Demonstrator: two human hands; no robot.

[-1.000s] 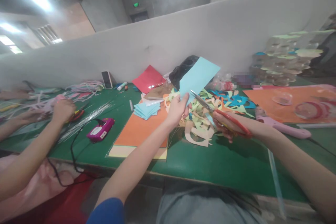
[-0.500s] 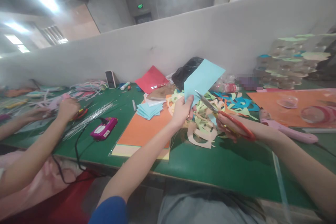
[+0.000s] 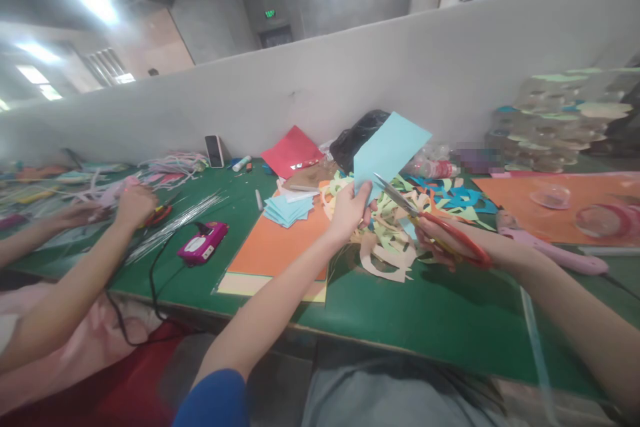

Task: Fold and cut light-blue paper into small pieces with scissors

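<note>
Between its thumb and fingers, my left hand (image 3: 353, 207) pinches the lower end of a light blue sheet of paper (image 3: 390, 147), held up above the table. My right hand (image 3: 435, 240) grips red-handled scissors (image 3: 457, 240), their blades pointing up and left at the paper's lower edge. Whether the blades touch the paper I cannot tell. Beneath both hands lies a heap of paper scraps (image 3: 385, 260) in cream, green, orange and blue. Left of my left hand, a stack of light blue paper pieces (image 3: 287, 210) rests on orange sheets (image 3: 270, 250).
A co-worker's hands (image 3: 135, 203) work at the left. A magenta power strip (image 3: 203, 243) with a black cord lies nearer. A pink glue gun (image 3: 555, 253) is right of my right hand. A black plastic bag (image 3: 353, 140) and red paper (image 3: 290, 153) sit behind.
The view has shifted slightly, so everything sits a little further right. My hands hold the paper and scissors in nearly the same pose.
</note>
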